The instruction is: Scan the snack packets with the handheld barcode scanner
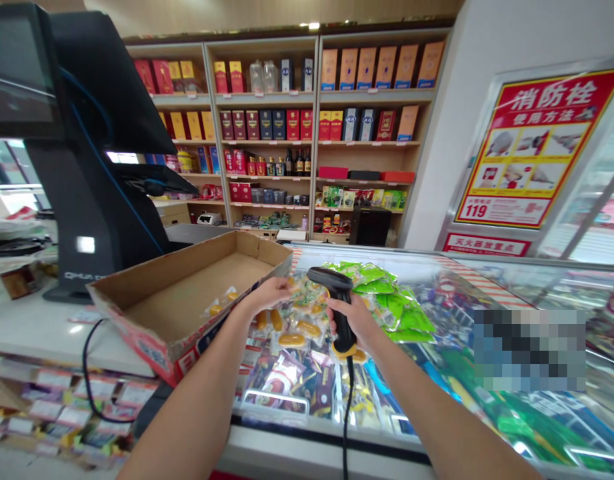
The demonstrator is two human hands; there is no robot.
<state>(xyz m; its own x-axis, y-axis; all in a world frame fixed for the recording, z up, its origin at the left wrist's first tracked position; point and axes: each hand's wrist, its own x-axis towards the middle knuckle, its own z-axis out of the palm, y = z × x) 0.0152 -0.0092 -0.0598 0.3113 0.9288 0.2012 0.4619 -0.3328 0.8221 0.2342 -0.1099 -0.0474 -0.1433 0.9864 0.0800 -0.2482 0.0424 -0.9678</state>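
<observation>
My right hand [354, 317] is wrapped round the handle of a black and yellow barcode scanner [331, 280], its cord hanging down toward me. The scanner's head is over clear packets [307, 327] with yellow-orange pieces inside, piled on the glass freezer top [411, 267]. My left hand [271, 293] is at the left side of this pile, beside the cardboard box, with its fingers curled together; what they pinch, if anything, is hidden. Bright green packets [391, 300] lie to the right of the scanner.
An open cardboard box [187, 280] stands on the left, with a few packets [221, 303] in it. Behind it rises a black checkout terminal [97, 153]. Shelves [267, 147] of boxes and bottles line the back wall. A black cable [89, 373] loops down the counter [57, 333].
</observation>
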